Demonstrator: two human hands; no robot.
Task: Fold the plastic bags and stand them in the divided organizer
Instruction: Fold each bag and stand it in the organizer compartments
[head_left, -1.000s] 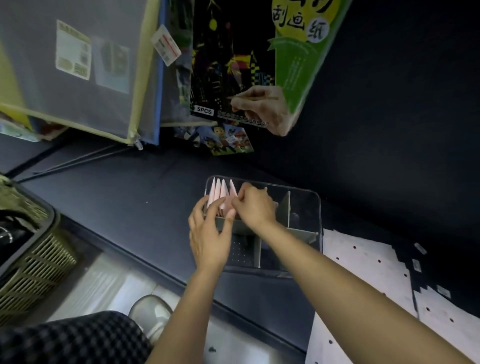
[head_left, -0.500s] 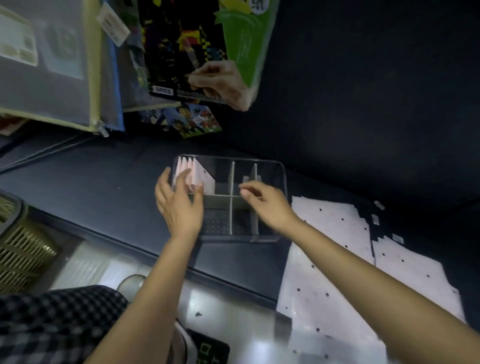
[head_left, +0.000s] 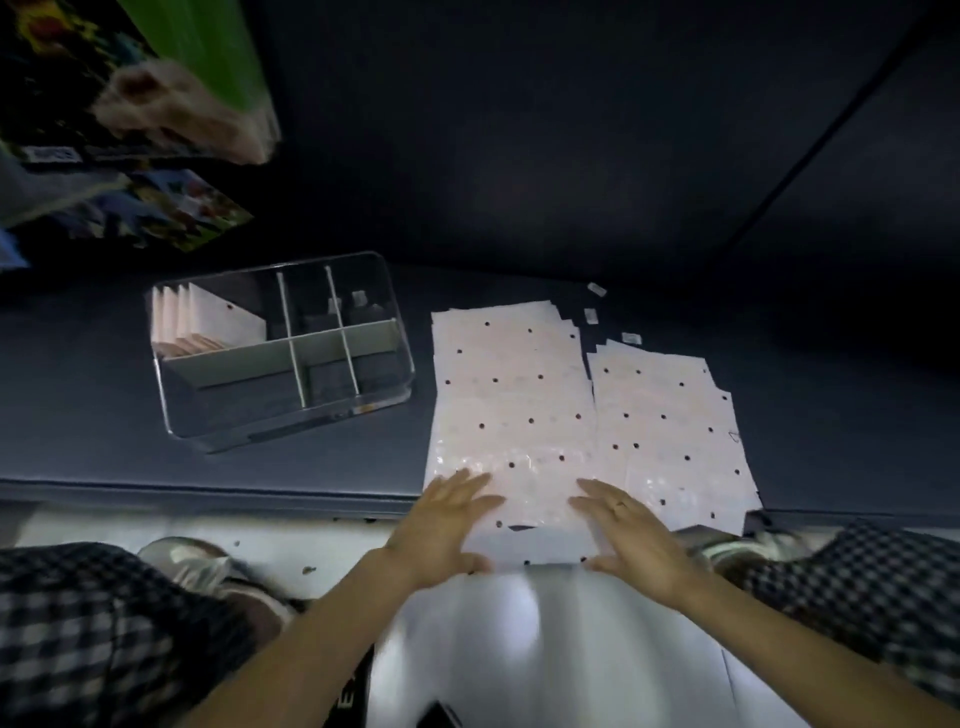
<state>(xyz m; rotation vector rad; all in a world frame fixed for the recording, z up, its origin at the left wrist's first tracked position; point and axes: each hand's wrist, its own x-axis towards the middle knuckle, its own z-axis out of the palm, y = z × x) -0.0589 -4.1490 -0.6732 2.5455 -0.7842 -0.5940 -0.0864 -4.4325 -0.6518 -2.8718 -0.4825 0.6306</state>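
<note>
Both hands left the organizer (head_left: 283, 353); left hand (head_left: 441, 525) and right hand (head_left: 631, 543), grip released, lie flat on the bags' (head_left: 511, 395) near edge.

On my feed the dark surface (head_left: 519, 218) fills most of the view; a colourful booklet (head_left: 171, 213) lies at its far left, under a blurred green-edged package (head_left: 208, 47). Below the surface edge I see pale floor (head_left: 311, 540), checked fabric (head_left: 78, 623) at both lower corners, and a shoe (head_left: 192, 566).
</note>
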